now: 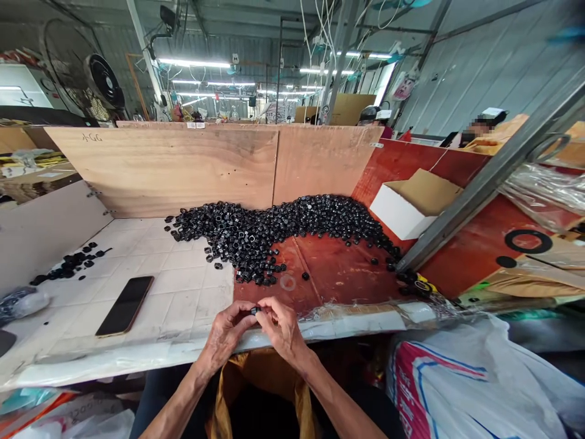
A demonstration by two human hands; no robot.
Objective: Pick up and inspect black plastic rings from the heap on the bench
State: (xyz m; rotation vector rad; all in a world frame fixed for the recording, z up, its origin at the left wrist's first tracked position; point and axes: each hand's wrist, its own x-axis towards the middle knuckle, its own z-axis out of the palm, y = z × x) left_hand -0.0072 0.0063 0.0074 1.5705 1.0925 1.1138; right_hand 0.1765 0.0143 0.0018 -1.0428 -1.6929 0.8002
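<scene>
My left hand (226,335) and my right hand (283,329) meet at the table's front edge, fingers pinched together on one small black ring-shaped part (255,310) between them. Behind them a long heap of the same black parts (274,228) stretches across the table against the plywood back wall (183,164). A thin clear ring (287,282) lies on the red board just ahead of my hands. Below my hands an open yellow-brown bag (256,390) hangs at the table edge.
A black phone (125,305) lies on the white tiled surface at the left. A small pile of black parts (68,265) sits far left. A white cardboard box (411,204) and a slanted metal bar (493,171) stand right. A large white sack (457,384) sits lower right.
</scene>
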